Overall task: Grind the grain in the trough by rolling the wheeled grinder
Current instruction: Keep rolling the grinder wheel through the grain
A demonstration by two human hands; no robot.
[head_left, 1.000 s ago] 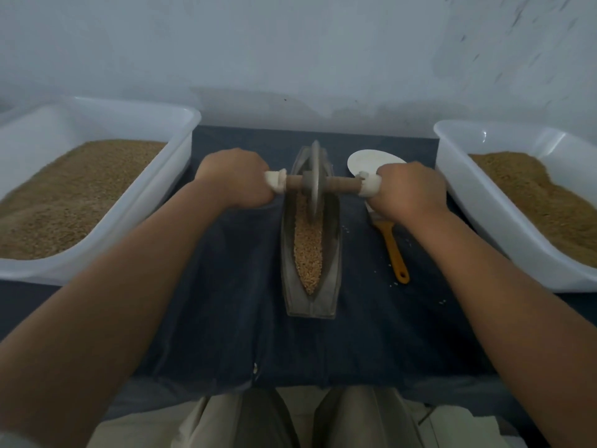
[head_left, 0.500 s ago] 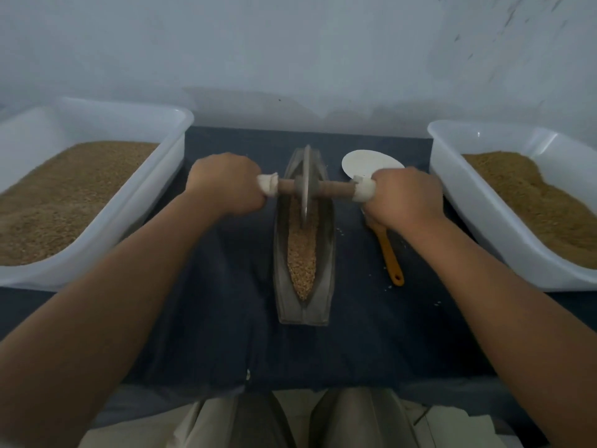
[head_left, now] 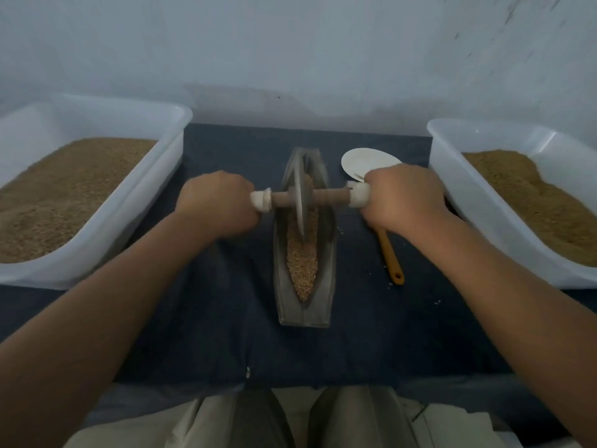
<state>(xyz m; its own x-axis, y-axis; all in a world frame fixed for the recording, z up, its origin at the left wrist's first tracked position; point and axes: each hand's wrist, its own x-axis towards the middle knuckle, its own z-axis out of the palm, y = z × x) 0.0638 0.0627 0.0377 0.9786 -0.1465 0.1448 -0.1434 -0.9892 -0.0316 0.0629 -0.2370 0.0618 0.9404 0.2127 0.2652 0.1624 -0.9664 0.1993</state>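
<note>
The left tub [head_left: 181, 124] and right tub [head_left: 434, 140], at the table's [head_left: 210, 318] side edges, hold heaped brown kernels [head_left: 64, 195]. At mid-table the trough [head_left: 326, 286] carries grain [head_left: 302, 266], with the wheeled grinder [head_left: 298, 202] standing in its far half. The left hand [head_left: 216, 203] and right hand [head_left: 403, 197] each grip an axle end, fingers fully curled.

I see pale khaki trousers [head_left: 200, 425] over both knees nearer than the trough [head_left: 324, 286], and bare forearms [head_left: 135, 295] either side of it.
</note>
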